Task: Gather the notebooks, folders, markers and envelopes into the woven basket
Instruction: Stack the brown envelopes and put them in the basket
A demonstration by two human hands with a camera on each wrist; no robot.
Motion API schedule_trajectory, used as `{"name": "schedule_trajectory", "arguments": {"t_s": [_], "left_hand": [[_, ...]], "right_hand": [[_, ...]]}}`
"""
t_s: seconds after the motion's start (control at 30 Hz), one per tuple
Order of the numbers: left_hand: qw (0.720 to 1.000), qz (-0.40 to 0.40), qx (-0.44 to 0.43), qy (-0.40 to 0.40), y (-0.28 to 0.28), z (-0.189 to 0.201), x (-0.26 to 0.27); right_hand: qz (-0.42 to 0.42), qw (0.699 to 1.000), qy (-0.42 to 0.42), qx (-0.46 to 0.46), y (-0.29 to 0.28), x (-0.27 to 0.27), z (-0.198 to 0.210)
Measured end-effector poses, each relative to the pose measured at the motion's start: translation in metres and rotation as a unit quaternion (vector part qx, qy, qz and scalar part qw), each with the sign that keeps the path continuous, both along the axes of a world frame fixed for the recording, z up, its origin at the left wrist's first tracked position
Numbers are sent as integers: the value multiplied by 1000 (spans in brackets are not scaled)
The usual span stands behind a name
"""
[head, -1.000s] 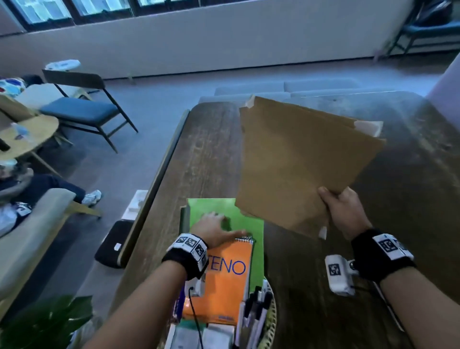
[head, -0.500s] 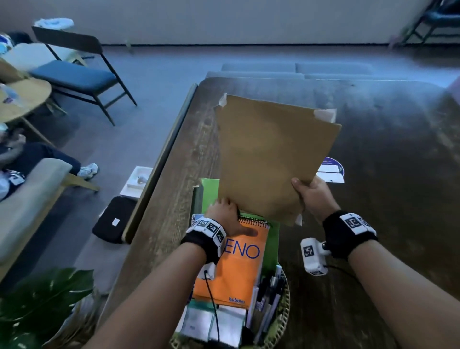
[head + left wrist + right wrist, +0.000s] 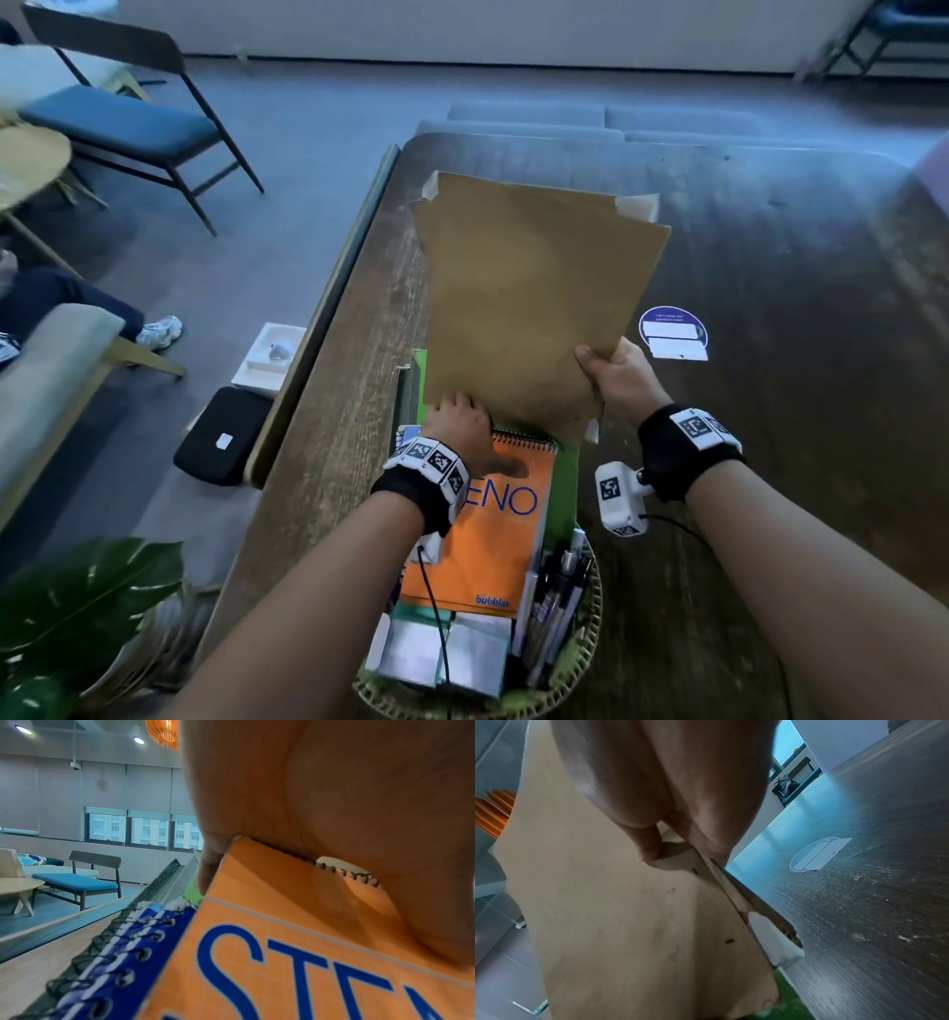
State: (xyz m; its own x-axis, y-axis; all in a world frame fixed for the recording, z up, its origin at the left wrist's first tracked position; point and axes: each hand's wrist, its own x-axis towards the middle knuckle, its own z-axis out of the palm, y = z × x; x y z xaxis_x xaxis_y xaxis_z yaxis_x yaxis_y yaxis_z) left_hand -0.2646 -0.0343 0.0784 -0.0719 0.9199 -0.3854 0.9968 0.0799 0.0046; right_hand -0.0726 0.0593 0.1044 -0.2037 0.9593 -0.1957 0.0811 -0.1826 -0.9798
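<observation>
A stack of brown envelopes stands upright above the woven basket. My right hand pinches its right edge, thumb on the front; the right wrist view shows that hand on the envelopes. My left hand grips the top of the orange spiral notebook, thumb on its cover. The notebook stands in the basket in front of a green folder. The left wrist view shows my left hand on the orange notebook, with a blue spiral notebook beside it. Markers fill the basket's right side.
The basket sits at the near end of a dark wooden table bearing a round purple sticker. On the floor to the left lie a black pouch and a white tray. A blue-seated chair and a plant are further left.
My right hand brought the envelopes left and down until their lower edge reached the orange notebook's top. My left hand moved from the green folder to grip the notebook's top.
</observation>
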Motion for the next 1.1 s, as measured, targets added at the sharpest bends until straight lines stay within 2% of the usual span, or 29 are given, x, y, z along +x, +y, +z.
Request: {"name": "schedule_trajectory", "arguments": {"t_s": [0.1, 0.23, 0.5, 0.7, 0.87, 1.0, 1.1], "left_hand": [[1000, 9, -5, -27, -5, 3, -2], [999, -2, -27, -22, -4, 13, -2], [994, -92, -58, 0, -22, 45, 11], [992, -127, 2, -9, -66, 62, 9], [994, -100, 21, -44, -84, 65, 3], [993, -101, 30, -49, -88, 64, -3], [993, -105, 25, -41, -87, 64, -3]], "right_hand": [[-1, 1000, 8, -1, -3, -2, 3], [11, 1000, -17, 4, -6, 1, 8], [54, 998, -41, 14, -19, -1, 8], [128, 989, -51, -48, -48, -4, -24], [175, 976, -51, -116, -88, -8, -52], [182, 967, -21, -178, -102, 0, -65], [152, 969, -11, -195, -99, 0, -67]]}}
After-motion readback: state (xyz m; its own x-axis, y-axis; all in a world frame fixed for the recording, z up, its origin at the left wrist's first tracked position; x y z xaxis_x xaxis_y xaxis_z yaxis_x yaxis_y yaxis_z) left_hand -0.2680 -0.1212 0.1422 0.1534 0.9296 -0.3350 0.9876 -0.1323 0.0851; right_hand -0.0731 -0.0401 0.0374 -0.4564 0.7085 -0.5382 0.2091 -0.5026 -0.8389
